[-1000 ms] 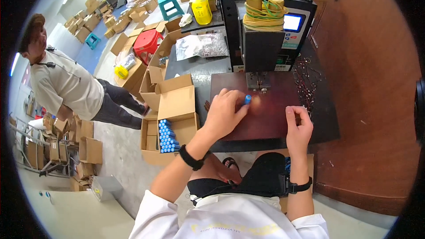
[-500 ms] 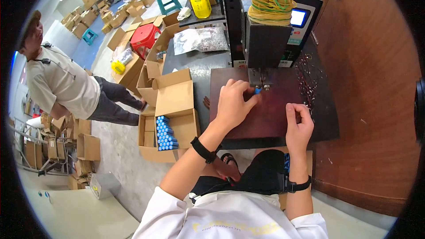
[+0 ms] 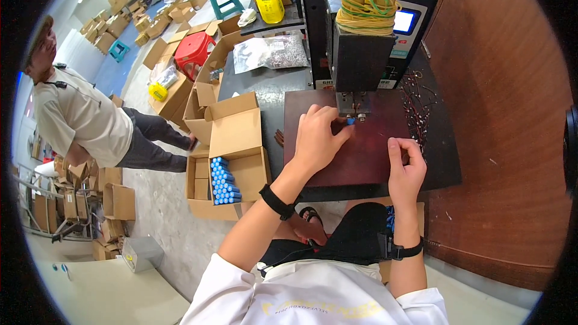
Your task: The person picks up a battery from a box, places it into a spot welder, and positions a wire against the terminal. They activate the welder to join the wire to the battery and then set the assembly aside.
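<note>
My left hand [image 3: 318,137] pinches a blue cylindrical battery cell [image 3: 350,121] between thumb and fingers, most of it hidden by the hand. The cell's visible end sits right by the electrode tips [image 3: 361,117] of a black spot-welding machine [image 3: 364,60]. Over the near right part of the dark red mat [image 3: 361,165], my right hand [image 3: 407,165] is closed, fingers curled toward the thumb. Whatever it may hold is too small to make out. Small dark pieces with shiny ends [image 3: 419,111] lie scattered on the black sheet right of the machine.
Left of the mat, an open cardboard box [image 3: 256,171] holds several blue battery cells [image 3: 224,186]. Behind it lie a clear plastic bag [image 3: 271,54] and a yellow bottle [image 3: 269,3]. A brown wooden panel [image 3: 506,144] bounds the right side. Another person [image 3: 84,117] stands at left.
The whole view has shifted very slightly. Both hands keep nearly the same pose, the left with the battery cell still at the electrodes.
</note>
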`<state>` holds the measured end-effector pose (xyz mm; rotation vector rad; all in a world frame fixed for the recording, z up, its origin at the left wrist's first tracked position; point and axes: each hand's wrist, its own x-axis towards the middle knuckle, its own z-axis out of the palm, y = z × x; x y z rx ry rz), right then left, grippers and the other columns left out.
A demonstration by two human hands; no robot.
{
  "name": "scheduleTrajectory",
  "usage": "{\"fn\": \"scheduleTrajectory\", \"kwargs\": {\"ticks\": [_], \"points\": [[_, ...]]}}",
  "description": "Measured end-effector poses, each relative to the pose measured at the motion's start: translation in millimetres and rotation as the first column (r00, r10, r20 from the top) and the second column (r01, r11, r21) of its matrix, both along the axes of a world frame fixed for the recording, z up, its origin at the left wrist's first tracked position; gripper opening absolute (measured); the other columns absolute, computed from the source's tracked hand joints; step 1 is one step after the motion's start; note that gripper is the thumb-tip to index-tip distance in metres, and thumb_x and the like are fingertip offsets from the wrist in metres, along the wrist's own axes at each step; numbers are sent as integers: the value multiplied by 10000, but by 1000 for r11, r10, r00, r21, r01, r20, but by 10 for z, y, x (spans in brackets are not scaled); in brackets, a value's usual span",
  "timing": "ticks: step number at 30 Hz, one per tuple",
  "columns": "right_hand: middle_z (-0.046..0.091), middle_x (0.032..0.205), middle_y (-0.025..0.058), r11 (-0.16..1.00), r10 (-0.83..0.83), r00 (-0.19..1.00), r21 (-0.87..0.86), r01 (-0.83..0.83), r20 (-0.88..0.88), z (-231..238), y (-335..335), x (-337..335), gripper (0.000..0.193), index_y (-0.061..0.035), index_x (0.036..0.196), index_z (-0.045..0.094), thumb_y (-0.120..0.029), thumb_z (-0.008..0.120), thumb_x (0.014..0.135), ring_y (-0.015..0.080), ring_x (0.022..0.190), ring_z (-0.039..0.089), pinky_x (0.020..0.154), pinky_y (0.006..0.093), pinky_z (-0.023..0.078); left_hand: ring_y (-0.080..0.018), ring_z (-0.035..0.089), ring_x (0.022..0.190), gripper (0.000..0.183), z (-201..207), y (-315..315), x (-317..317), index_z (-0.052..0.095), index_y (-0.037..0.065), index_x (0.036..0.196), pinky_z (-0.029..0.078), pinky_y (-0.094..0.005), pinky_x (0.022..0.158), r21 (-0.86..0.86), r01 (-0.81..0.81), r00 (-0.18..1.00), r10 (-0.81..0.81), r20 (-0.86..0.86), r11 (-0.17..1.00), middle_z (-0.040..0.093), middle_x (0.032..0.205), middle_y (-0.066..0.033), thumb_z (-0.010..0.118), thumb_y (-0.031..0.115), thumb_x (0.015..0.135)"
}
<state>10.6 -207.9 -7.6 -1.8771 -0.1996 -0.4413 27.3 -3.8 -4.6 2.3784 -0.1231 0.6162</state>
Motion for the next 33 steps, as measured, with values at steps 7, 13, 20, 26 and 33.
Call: {"fn": "scheduleTrajectory", "kwargs": {"ticks": [7, 13, 20, 26, 33], "points": [[616, 855, -38, 995, 31, 990, 98, -18, -140, 18, -50, 1, 145, -5, 927, 673, -142, 691, 972, 40, 791, 519, 734, 204, 419, -301, 603, 837, 268, -17, -5, -26, 648, 43, 929, 441, -398, 809, -233, 13, 999, -25, -48, 972, 643, 833, -108, 789, 207, 772], [624, 871, -37, 953, 137, 960, 298, -59, -246, 135, 21, 21, 142, 11, 971, 683, -131, 676, 980, 33, 798, 529, 737, 196, 430, -260, 628, 778, 251, 49, 42, -93, 601, -28, 880, 500, -340, 729, -367, 85, 992, -111, -52, 926, 630, 882, -155, 756, 149, 792], [582, 810, -55, 982, 169, 962, 118, -146, -214, 90, 250, 86, 155, -3, 934, 672, -152, 677, 978, 29, 732, 471, 659, 201, 376, -162, 592, 746, 255, 7, 55, -101, 688, -17, 1026, 492, -297, 715, -474, -16, 1000, 14, -8, 881, 633, 878, -102, 741, 118, 816], [580, 817, 39, 945, 314, 927, -29, -326, -207, 114, 125, 136, 178, 15, 907, 680, -157, 712, 943, 114, 730, 521, 685, 267, 431, -130, 592, 726, 172, 17, 46, -69, 714, 20, 1009, 493, -270, 677, -513, -45, 998, 56, 6, 857, 621, 858, -67, 723, 83, 849], [613, 827, -33, 999, 43, 997, -14, -44, -61, -19, 220, 178, 156, 15, 948, 681, -139, 681, 975, 41, 766, 517, 704, 212, 426, -101, 598, 738, 155, -92, 118, -60, 709, 18, 996, 493, -252, 686, -722, 31, 999, -5, 38, 691, 626, 862, -48, 712, 64, 848]]}}
